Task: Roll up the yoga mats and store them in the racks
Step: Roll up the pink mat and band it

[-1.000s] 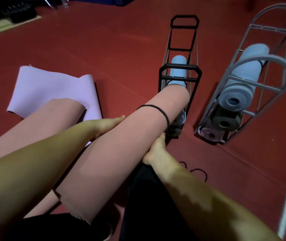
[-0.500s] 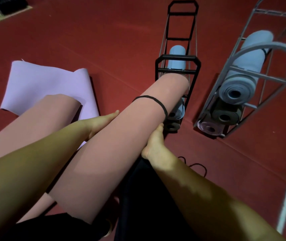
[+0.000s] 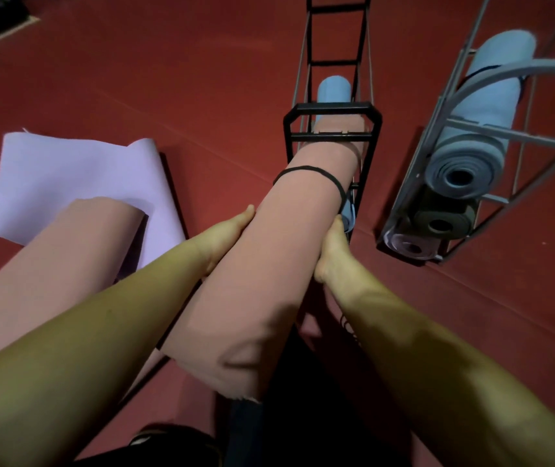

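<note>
Inside black rack (image 3: pixel 331 111), pink rolled mat (image 3: pixel 269 251), blue mat (image 3: pixel 333 89)

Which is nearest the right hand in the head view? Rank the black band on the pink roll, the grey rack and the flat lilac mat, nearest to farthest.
From the right hand, which grips the rolled pink mat:
1. Black band, just ahead, around the roll.
2. Grey rack, off to the right.
3. Flat lilac mat, far left, beyond the left hand.

We grip the rolled pink mat (image 3: pixel 269 264) with left hand (image 3: pixel 225 235) and right hand (image 3: pixel 331 251), its twelve-o'clock end inside the black rack (image 3: pixel 333 111).
</note>
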Tool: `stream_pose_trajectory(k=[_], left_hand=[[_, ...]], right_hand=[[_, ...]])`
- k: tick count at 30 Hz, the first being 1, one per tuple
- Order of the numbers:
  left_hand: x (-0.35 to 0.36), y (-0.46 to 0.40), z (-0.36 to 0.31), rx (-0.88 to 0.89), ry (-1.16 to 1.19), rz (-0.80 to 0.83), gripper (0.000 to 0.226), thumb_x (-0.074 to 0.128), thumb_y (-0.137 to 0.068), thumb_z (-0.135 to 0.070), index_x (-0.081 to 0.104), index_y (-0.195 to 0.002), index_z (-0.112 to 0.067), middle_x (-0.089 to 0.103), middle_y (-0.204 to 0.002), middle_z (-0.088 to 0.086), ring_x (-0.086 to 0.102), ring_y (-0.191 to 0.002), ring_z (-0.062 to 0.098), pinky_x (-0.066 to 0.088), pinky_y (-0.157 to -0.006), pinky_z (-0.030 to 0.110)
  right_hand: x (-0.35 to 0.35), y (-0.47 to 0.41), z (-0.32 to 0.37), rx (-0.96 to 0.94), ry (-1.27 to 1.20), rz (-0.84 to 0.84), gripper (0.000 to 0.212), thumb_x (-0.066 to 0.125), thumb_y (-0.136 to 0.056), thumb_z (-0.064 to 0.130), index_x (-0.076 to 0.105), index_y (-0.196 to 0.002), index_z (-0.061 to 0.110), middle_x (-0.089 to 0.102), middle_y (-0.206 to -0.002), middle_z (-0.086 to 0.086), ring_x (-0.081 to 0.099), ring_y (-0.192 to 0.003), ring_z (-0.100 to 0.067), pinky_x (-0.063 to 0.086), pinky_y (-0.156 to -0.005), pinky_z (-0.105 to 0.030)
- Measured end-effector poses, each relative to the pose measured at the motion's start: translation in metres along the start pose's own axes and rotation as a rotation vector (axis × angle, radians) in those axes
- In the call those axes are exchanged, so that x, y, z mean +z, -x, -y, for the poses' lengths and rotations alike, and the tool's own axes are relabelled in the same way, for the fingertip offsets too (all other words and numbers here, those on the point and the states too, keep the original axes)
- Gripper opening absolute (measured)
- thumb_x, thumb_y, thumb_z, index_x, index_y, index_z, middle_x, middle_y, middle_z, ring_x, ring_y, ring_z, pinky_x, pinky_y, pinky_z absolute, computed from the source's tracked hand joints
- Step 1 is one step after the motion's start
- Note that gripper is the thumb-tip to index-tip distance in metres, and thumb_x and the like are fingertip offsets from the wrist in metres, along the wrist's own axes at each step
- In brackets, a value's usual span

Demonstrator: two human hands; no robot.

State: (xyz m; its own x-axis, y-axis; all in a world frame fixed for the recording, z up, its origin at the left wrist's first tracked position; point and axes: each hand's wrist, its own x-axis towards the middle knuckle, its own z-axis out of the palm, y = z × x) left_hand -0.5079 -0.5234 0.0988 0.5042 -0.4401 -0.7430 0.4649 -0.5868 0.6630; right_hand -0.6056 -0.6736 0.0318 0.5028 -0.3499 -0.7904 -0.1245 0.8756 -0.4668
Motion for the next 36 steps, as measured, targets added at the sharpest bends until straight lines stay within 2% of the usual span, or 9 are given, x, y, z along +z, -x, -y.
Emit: stream_pose_trajectory(k=[6,13,16,20,22,25,28,33,36], left_hand=[[0.02,-0.02,-0.017,0.021,0.114,0.066,0.053,0.042,-0.098,-0.06,0.066,-0.125,-0.02,0.073,-0.112,0.005,0.07,-0.089,0.019,0.055,-0.075,0.028],[0.037,-0.04,-0.008,0.014,0.183,0.124,0.054,0.059,-0.082,-0.073,0.069,-0.116,-0.033,0.07,-0.123,0.005,0.066,-0.113,0.026,0.047,-0.103,0.044],[0.048,-0.044,0.005,-0.059,0.261,0.169,0.057,0.06,-0.08,-0.072,0.072,-0.116,-0.029,0.071,-0.12,0.004,0.066,-0.112,0.026,0.044,-0.107,0.044],[0.081,-0.026,0.008,0.04,0.32,-0.023,0.03,0.065,-0.09,-0.052,0.069,-0.097,-0.023,0.077,-0.091,0.0,0.069,-0.09,0.022,0.05,-0.099,0.042],[0.093,-0.023,0.012,0.172,0.3,-0.122,0.02,0.064,-0.093,-0.047,0.063,-0.097,-0.028,0.072,-0.105,0.0,0.066,-0.101,0.018,0.048,-0.102,0.036],[0.097,-0.029,0.02,0.228,0.267,-0.186,0.028,0.067,-0.09,-0.051,0.066,-0.08,-0.026,0.072,-0.102,-0.009,0.066,-0.109,0.017,0.048,-0.104,0.038],[0.092,-0.037,0.036,0.149,0.24,-0.095,0.045,0.064,-0.078,-0.073,0.065,-0.099,-0.034,0.072,-0.109,-0.008,0.07,-0.102,0.015,0.053,-0.096,0.039],[0.093,-0.041,0.042,0.125,0.116,0.002,0.094,0.054,-0.061,-0.095,0.059,-0.127,-0.028,0.069,-0.118,-0.008,0.066,-0.11,0.015,0.047,-0.103,0.041],[0.091,-0.054,0.025,0.196,0.18,-0.084,0.105,0.06,-0.052,-0.096,0.058,-0.132,-0.028,0.069,-0.121,-0.009,0.066,-0.113,0.015,0.046,-0.104,0.042]], right_hand=[[-0.012,-0.062,0.037,-0.034,0.097,-0.012,0.073,0.052,-0.076,0.076,0.066,-0.125,0.023,0.075,-0.107,-0.006,0.071,-0.098,-0.031,0.054,-0.085,-0.056],[-0.011,-0.059,0.089,-0.082,0.179,0.024,0.067,0.028,-0.096,0.069,0.068,-0.116,0.019,0.074,-0.091,-0.005,0.069,-0.082,-0.023,0.058,-0.059,-0.03],[-0.012,-0.065,0.112,-0.184,0.184,0.053,0.058,0.039,-0.097,0.062,0.069,-0.117,0.017,0.074,-0.102,-0.008,0.069,-0.092,-0.025,0.059,-0.071,-0.035],[-0.026,-0.051,0.113,-0.227,0.143,0.093,0.038,0.053,-0.095,0.052,0.067,-0.095,0.016,0.072,-0.076,-0.002,0.069,-0.071,-0.017,0.057,-0.066,-0.029],[-0.049,-0.037,0.096,-0.218,0.171,0.148,0.04,0.054,-0.095,0.052,0.07,-0.107,0.017,0.075,-0.088,-0.002,0.071,-0.084,-0.018,0.056,-0.072,-0.029],[-0.084,0.002,0.06,-0.022,0.25,0.132,0.056,0.056,-0.087,0.064,0.071,-0.118,0.02,0.073,-0.113,-0.004,0.069,-0.105,-0.022,0.051,-0.096,-0.038],[-0.112,0.048,0.03,0.08,0.356,0.111,0.06,0.052,-0.081,0.067,0.07,-0.116,0.022,0.073,-0.111,-0.008,0.071,-0.094,-0.023,0.046,-0.1,-0.047],[-0.109,0.057,0.019,-0.053,0.352,0.122,0.057,0.059,-0.081,0.046,0.055,-0.132,0.021,0.07,-0.11,-0.012,0.071,-0.079,-0.019,0.057,-0.062,-0.034],[-0.094,0.04,0.029,-0.157,0.368,0.113,0.052,0.059,-0.084,0.045,0.057,-0.13,0.02,0.073,-0.108,-0.006,0.073,-0.083,-0.016,0.057,-0.063,-0.031]])
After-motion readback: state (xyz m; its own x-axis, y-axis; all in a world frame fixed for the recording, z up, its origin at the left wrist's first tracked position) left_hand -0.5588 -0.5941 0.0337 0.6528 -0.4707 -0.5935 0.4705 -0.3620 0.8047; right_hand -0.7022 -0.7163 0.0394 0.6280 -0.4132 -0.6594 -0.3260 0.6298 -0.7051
